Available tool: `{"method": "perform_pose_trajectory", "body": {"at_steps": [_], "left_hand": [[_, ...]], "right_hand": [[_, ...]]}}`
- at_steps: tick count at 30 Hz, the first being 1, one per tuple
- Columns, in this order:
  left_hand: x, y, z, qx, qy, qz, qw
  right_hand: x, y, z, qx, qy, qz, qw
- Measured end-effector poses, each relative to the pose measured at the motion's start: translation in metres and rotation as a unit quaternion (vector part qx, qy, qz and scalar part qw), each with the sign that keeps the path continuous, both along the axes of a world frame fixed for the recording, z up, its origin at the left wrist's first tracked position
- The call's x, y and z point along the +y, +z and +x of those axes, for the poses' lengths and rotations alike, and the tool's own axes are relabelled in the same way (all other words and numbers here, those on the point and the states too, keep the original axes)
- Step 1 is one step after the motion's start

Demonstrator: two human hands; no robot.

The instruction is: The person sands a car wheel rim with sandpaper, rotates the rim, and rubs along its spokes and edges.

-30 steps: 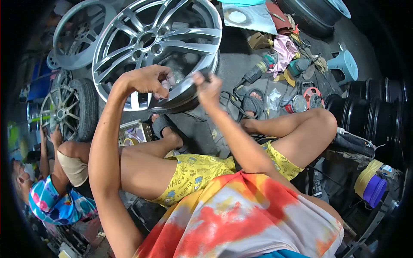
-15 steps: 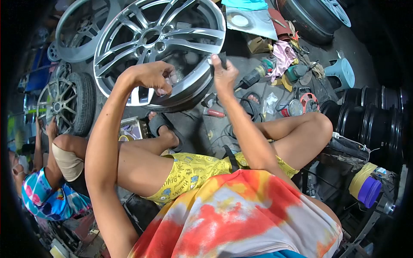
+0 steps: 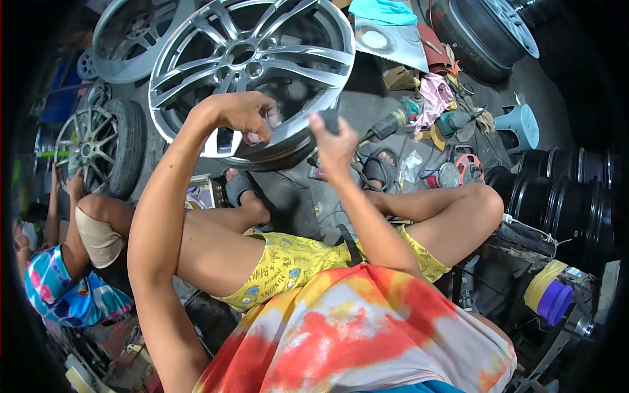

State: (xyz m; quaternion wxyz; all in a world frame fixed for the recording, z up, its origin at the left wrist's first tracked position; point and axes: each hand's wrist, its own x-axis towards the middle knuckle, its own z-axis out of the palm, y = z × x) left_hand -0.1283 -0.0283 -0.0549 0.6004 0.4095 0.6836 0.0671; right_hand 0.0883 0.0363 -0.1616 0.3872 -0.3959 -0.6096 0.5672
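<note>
A silver multi-spoke wheel rim [image 3: 308, 65] lies tilted before me, its near lip toward my knees. My left hand [image 3: 252, 118] is bent at the wrist over the near part of the rim, fingers curled at the lip and partly hidden. In my right hand [image 3: 335, 147], just outside the near right lip, is a small dark piece of what looks like sandpaper [image 3: 328, 120], pinched between thumb and fingers. Blur hides whether it touches the metal.
Power tools [image 3: 393, 123], a pink rag [image 3: 434, 101] and a tin [image 3: 440, 175] are on the floor at right, near a pale blue stool [image 3: 521, 128]. Dark rims [image 3: 557, 177] stand at far right. Another person's hands [image 3: 73, 183] touch a tyred wheel [image 3: 92, 150] at left.
My right hand has moved down and slightly left along the rim's near edge with the dark piece. My left hand keeps its place at the rim; the whole view has shifted slightly.
</note>
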Motion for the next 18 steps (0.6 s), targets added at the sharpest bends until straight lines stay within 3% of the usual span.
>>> {"method": "perform_pose_trajectory", "body": {"at_steps": [3,4,7,9,13,18], "left_hand": [[0.001,0.004,0.006,0.023,0.021,0.009,0.999],[0.000,0.003,0.008,0.022,0.019,0.008,1.000],[-0.001,0.003,0.006,0.026,0.012,0.018,0.999],[0.000,0.003,0.006,0.025,0.009,0.021,0.999],[-0.001,0.003,0.006,0.015,0.014,0.018,1.000],[-0.006,0.002,0.006,0.023,-0.018,0.051,0.998]], "right_hand": [[-0.004,-0.004,0.005,-0.024,0.042,0.025,0.999],[0.008,0.008,0.002,0.005,0.027,-0.033,0.999],[0.039,0.013,-0.003,0.026,0.004,-0.041,0.999],[0.022,0.017,-0.004,-0.053,-0.041,-0.026,0.997],[-0.035,-0.013,-0.002,0.022,0.034,-0.072,0.997],[0.049,-0.040,-0.019,0.050,0.014,-0.092,0.994]]}}
